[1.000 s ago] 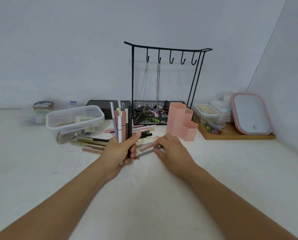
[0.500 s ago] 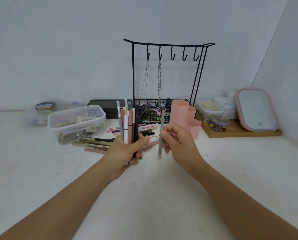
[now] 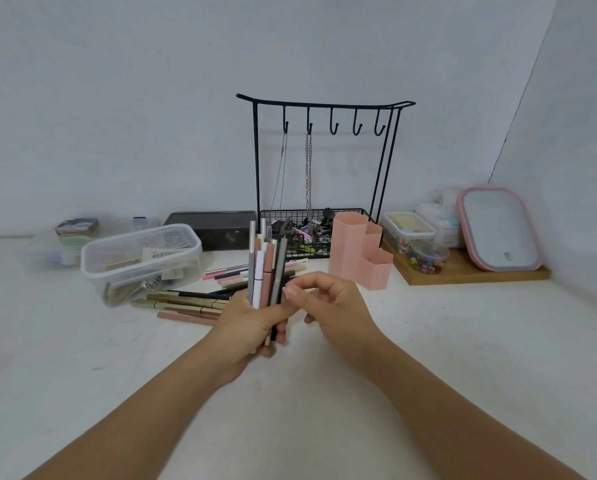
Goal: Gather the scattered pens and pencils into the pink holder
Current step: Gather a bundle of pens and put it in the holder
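Left hand: our fingers grip an upright bundle of pens.
Right hand: beside it, fingers curled, holding nothing we can see.
Table: loose pens lie beyond.
Pink holder: farther back, contents hidden.

A home desk or dressing corner was suggested by a black jewellery stand hung with chains, a pink-framed mirror, clear storage boxes and scattered pens on a white tabletop.
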